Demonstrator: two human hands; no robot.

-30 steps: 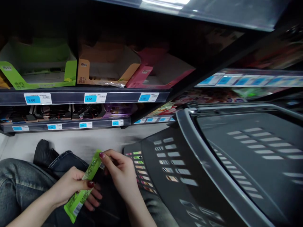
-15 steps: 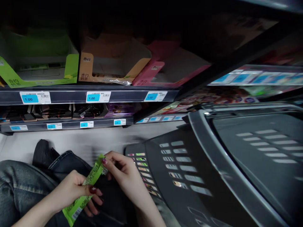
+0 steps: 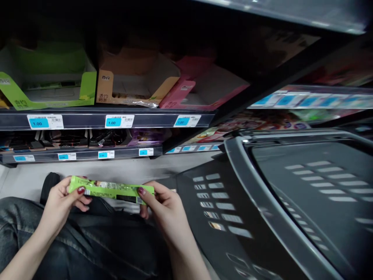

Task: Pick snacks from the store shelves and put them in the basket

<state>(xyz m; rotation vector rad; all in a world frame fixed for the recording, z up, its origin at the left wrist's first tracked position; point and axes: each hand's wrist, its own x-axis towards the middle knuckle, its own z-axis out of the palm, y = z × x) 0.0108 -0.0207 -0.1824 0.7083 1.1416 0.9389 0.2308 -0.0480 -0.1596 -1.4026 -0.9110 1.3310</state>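
Observation:
A slim green stick packet (image 3: 112,190) with dark print is stretched level above my knees. My left hand (image 3: 64,197) pinches its left end between thumb and fingers. At the packet's right end, my right hand (image 3: 161,200) grips it with the thumb on top. Some of the fingers are hidden behind the packet. On the shelf ahead stands an open green display box (image 3: 87,89) with a few similar green packets lying inside it.
Beside the green box are an orange-brown box (image 3: 105,87) and a pink box (image 3: 177,93). Price labels line the shelf edge (image 3: 81,121). Below, a lower shelf (image 3: 81,152) carries dark packets. A large grey shopping basket (image 3: 201,221) stands close on my right.
The green packet has turned from a steep slant to nearly level and risen. My left hand has moved up and left to its end; my right hand still holds the other end.

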